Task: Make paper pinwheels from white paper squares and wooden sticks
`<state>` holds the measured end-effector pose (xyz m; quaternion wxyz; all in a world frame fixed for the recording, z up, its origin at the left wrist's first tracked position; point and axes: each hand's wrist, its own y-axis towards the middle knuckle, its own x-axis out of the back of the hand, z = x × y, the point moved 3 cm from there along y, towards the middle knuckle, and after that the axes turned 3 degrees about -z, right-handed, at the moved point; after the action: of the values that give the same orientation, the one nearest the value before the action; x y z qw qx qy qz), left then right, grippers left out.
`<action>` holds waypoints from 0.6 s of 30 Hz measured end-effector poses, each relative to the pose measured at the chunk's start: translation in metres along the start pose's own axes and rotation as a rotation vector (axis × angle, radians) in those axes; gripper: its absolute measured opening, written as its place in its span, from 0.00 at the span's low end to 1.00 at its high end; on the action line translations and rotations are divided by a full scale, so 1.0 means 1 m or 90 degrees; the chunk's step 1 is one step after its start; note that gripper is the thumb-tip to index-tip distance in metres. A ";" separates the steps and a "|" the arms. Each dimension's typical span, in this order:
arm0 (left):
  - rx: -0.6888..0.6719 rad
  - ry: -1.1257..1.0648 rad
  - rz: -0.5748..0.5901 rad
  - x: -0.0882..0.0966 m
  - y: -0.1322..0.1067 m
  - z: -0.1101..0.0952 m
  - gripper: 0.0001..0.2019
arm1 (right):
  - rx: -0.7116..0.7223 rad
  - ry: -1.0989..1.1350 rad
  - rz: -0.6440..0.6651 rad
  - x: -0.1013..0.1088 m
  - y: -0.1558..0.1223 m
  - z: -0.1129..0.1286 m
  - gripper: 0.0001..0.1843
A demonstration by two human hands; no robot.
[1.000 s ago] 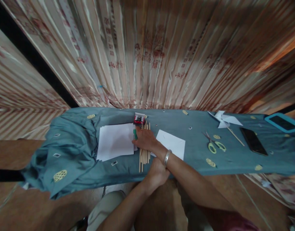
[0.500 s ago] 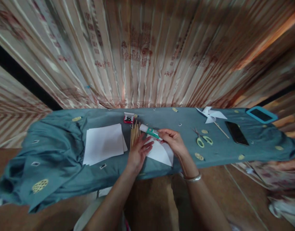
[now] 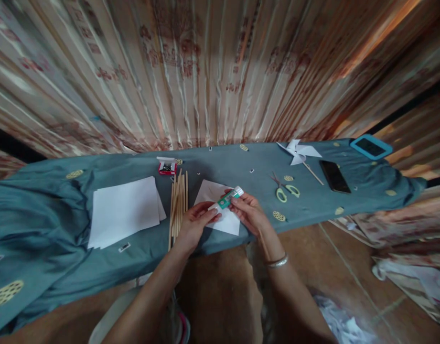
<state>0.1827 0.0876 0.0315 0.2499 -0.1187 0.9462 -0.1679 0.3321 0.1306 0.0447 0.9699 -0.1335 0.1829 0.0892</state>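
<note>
Both hands are closed on a green and white glue stick [image 3: 225, 200], held slantwise over a white paper sheet [image 3: 225, 223]. My left hand [image 3: 195, 224] pinches its lower left, white end. Around the body near the upper right end are the fingers of my right hand [image 3: 251, 213], which wears a silver bangle at the wrist. The sheet lies on the cloth-covered table, partly hidden beneath the hands. Just left of my left hand lies a bunch of thin wooden sticks [image 3: 178, 200].
A stack of white paper [image 3: 124, 210] lies left, with a red box of small dark pieces [image 3: 167, 166] behind. To the right are scissors [image 3: 284, 187], a paper pinwheel [image 3: 299, 153] on a stick, a black phone [image 3: 334, 176] and a blue-framed tablet-like object [image 3: 370, 146].
The glue stick has turned, its white end now at lower left. My left hand has come from the paper to grip that end. The view has shifted right.
</note>
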 end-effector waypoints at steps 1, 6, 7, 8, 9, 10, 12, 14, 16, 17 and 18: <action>0.007 0.003 -0.002 -0.002 0.000 0.001 0.24 | -0.004 -0.010 0.016 -0.001 -0.001 -0.003 0.20; 0.026 0.040 -0.008 -0.005 -0.001 0.006 0.24 | 0.029 -0.017 -0.033 0.012 -0.003 -0.005 0.17; 0.026 0.046 -0.011 -0.005 -0.001 0.007 0.24 | 0.036 0.001 -0.060 0.017 -0.003 -0.003 0.17; 0.022 0.052 -0.014 -0.003 -0.001 0.007 0.24 | 0.041 0.023 -0.088 0.021 -0.002 -0.002 0.17; 0.011 0.058 -0.019 -0.002 -0.001 0.007 0.24 | 0.044 0.047 -0.114 0.026 -0.001 0.000 0.17; -0.006 0.065 -0.023 0.000 -0.001 0.007 0.24 | 0.046 0.071 -0.135 0.030 0.000 0.002 0.17; -0.052 0.083 -0.025 0.004 -0.002 0.005 0.23 | 0.045 0.112 -0.162 0.035 0.002 0.003 0.16; -0.103 0.114 -0.016 0.008 -0.003 0.003 0.21 | 0.037 0.131 -0.169 0.037 0.004 0.004 0.17; -0.153 0.177 -0.006 0.012 -0.005 0.001 0.16 | 0.025 0.120 -0.160 0.036 0.007 0.002 0.18; -0.182 0.226 -0.002 0.013 -0.006 0.001 0.15 | 0.022 0.106 -0.153 0.035 0.009 0.001 0.18; -0.217 0.286 0.007 0.014 -0.008 0.001 0.13 | 0.024 0.088 -0.145 0.034 0.010 0.000 0.19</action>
<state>0.1726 0.0760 0.0271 0.0109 -0.1139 0.9931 -0.0273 0.3607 0.1447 0.0293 0.9612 -0.1408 0.2347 -0.0347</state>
